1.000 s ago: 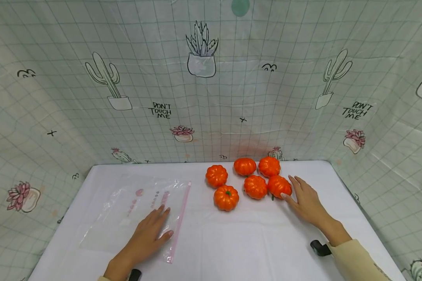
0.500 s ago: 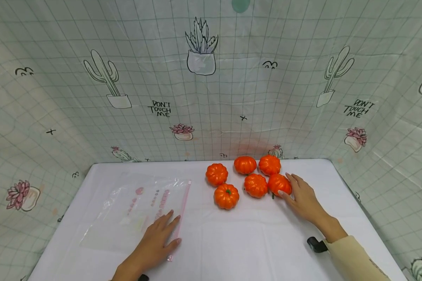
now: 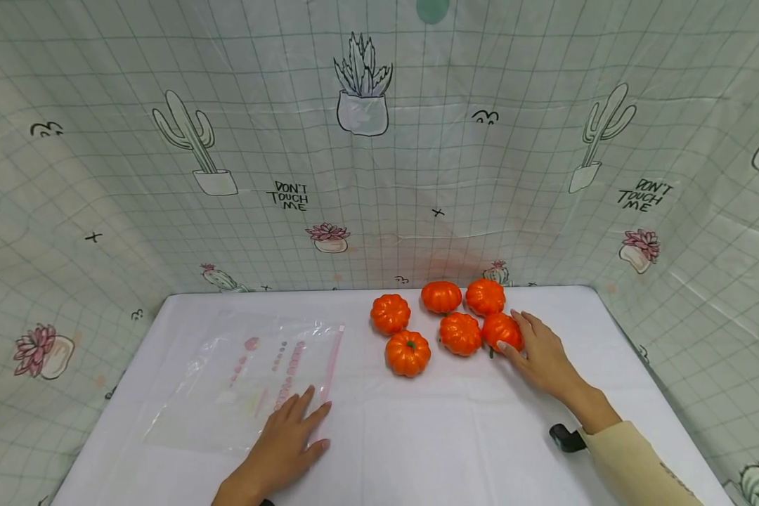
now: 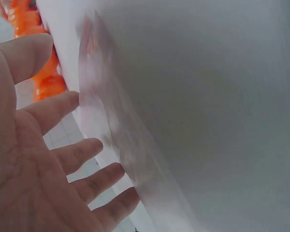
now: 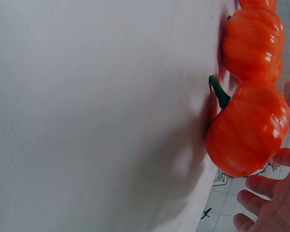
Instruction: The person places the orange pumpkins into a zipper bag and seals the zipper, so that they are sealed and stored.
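Note:
My left hand (image 3: 284, 444) is spread with the palm down over the lower right corner of a clear zip bag (image 3: 196, 393). The bag lies flat, with a pink zip edge and small printed pictures. In the left wrist view, straight, separated fingers (image 4: 94, 183) hang close over the bag. At the right, my right hand (image 3: 547, 358) lies beside the rightmost orange mini pumpkin (image 3: 502, 332), its thumb at the near side and its fingertips at the far right side. The right wrist view shows this pumpkin's green stem (image 5: 219, 92) pointing away from the loosely bent fingers (image 5: 253, 202).
Several more orange pumpkins cluster to the left of it, among them a front one (image 3: 407, 353) with its stem up and a back one (image 3: 441, 297). A white cloth covers the table (image 3: 417, 443). A grid-patterned curtain (image 3: 379, 176) hangs behind and along both sides.
My left hand has slid right and toward me across the bag, uncovering more of its printing. My right hand has shifted slightly left around the rightmost pumpkin. The pumpkins keep their places.

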### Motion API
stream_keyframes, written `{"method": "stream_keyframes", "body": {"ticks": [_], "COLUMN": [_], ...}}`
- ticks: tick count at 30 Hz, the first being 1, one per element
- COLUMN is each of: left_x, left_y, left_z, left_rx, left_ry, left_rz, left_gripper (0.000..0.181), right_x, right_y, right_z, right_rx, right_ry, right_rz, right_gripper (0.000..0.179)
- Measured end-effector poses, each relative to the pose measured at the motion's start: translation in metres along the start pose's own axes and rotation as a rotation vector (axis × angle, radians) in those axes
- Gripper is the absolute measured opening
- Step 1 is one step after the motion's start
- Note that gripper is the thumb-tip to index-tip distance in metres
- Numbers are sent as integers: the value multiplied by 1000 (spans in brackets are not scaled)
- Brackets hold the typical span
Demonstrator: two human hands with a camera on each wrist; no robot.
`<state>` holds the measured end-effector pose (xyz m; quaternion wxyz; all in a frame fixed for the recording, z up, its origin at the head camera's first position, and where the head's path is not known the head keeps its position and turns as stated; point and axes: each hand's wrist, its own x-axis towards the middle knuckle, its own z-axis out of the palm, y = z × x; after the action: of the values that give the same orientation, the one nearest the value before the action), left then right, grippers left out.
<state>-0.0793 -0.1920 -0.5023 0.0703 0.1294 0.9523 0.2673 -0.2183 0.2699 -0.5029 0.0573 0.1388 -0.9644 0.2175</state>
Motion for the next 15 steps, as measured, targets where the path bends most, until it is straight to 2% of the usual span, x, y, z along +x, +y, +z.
{"method": "stream_keyframes", "body": {"ticks": [9,15], "left_x": [-1,-1], "left_y": [4,5], "left_z": [2,4], "left_rx": [30,51], "left_ry": [31,83], "left_rz": [-5,-5], "left_gripper": [58,40], "right_x": [1,1], "right_y": [-3,-3], "right_z": [0,-1], "right_rx": [-5,-8], "right_ry": [-8,3], "right_rz": [6,-3], "right_gripper": [75,75]}}
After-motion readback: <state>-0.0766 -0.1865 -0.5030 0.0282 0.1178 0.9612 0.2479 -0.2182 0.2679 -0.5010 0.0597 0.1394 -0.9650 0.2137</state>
